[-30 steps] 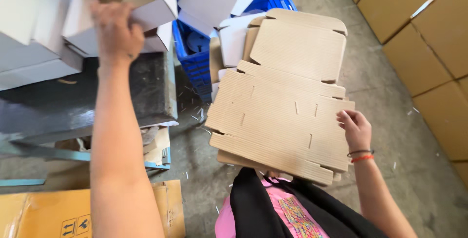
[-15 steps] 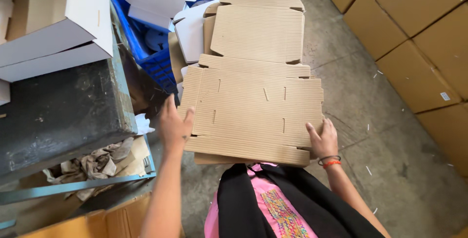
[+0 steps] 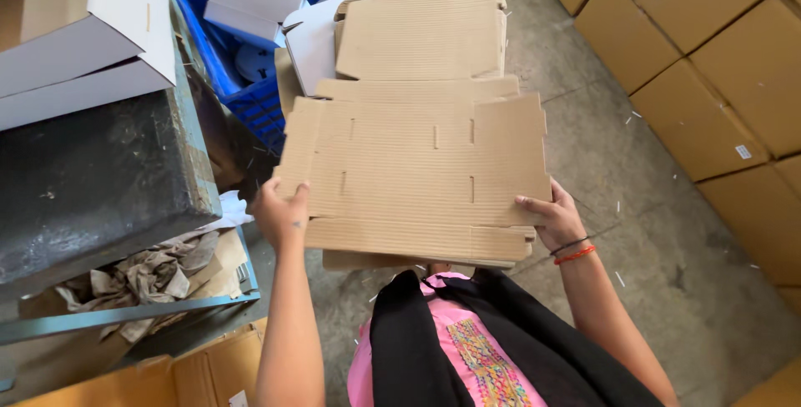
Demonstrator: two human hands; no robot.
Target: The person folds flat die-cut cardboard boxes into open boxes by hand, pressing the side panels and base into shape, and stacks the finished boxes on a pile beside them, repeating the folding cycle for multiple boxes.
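A grey concrete floor [image 3: 634, 232] runs underfoot, littered with small pale scraps, and a wall of stacked brown cartons [image 3: 717, 65] lines the right side. To the left stands a dark worktop [image 3: 92, 190] carrying folded white boxes [image 3: 79, 32], with crumpled brown paper [image 3: 150, 273] on a shelf beneath it. Behind that is a blue plastic crate [image 3: 242, 94] with white flat pieces in it. The person holds a flat, die-cut corrugated cardboard sheet [image 3: 417, 173] out in front of the body, level, above a stack of like sheets [image 3: 425, 32]. The left hand [image 3: 279, 213] grips the sheet's left edge, thumb on top. The right hand [image 3: 555, 219] is closed on the lower right edge, and red and dark bands circle its wrist.
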